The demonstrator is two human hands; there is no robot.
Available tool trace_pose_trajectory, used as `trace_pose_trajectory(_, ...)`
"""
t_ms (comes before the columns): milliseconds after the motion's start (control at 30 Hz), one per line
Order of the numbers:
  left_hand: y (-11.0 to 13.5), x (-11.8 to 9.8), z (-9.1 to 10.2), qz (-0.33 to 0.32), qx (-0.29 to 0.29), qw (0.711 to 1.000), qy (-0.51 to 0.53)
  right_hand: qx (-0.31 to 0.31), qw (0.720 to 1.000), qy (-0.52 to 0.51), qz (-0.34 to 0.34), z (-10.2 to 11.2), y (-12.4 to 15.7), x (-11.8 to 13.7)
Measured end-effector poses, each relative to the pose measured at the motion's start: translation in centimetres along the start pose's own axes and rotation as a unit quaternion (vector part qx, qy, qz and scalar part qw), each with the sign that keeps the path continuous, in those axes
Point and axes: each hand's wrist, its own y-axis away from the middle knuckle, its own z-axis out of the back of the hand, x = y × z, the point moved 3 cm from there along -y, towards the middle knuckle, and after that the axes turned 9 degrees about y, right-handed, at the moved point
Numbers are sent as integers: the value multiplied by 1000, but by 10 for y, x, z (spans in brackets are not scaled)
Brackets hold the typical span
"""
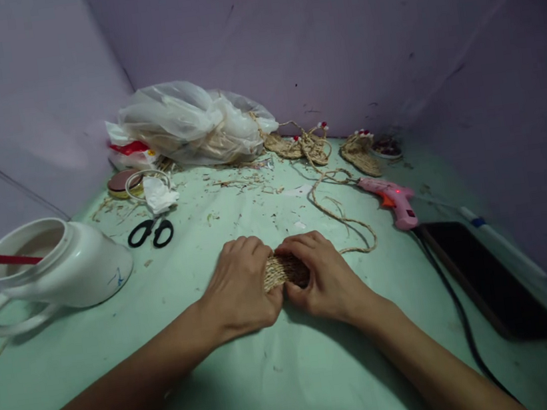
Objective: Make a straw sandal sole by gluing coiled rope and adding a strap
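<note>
- Woven straw piece (275, 273): at the near middle of the green table (278, 392), between the two hands; mostly covered by them. Lit at left, shaded at right. Cannot tell whether its underside touches the tabletop.
- Left hand (241, 283): fingers curled closed over the piece's left part, thumb on the near side.
- Right hand (319, 269): fingers bent round the right part, thumb below, gripping it; the thumbs are near each other.
- Straw cord (373, 235): loops across the table and runs in behind the right hand. Cannot tell whether it joins the piece.
- Right side: pink glue gun (388, 196), red light showing; dark phone (489, 277) near it.
- Left side: white mug (95, 269) with a red stick in its mouth; black-handled scissors (163, 234) just beyond.
- Far edge: plastic bag (192, 121), small straw sandals (360, 153).
</note>
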Motion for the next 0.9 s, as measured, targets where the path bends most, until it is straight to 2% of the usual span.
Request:
trace_pose_trajectory(100,-5,0,0,-3,25,1000,-13,22,1000,10,14,2,-6,1)
trace_pose_trajectory(233,-9,3,-2,-8,20,1000,-5,28,1000,3,-2,1,-8,-1)
trace_pose_trajectory(533,-7,7,-7,-65,-38,995,69,-21,998,-59,-6,0,-6,-2)
trace_pose_trajectory(733,-10,7,-5,-66,-34,994,77,-19,999,-46,8,-1,-8,-1)
trace_pose_trajectory(900,-4,5,-3,-77,-25,996,44,-59,996,-49,34,0,2,-1)
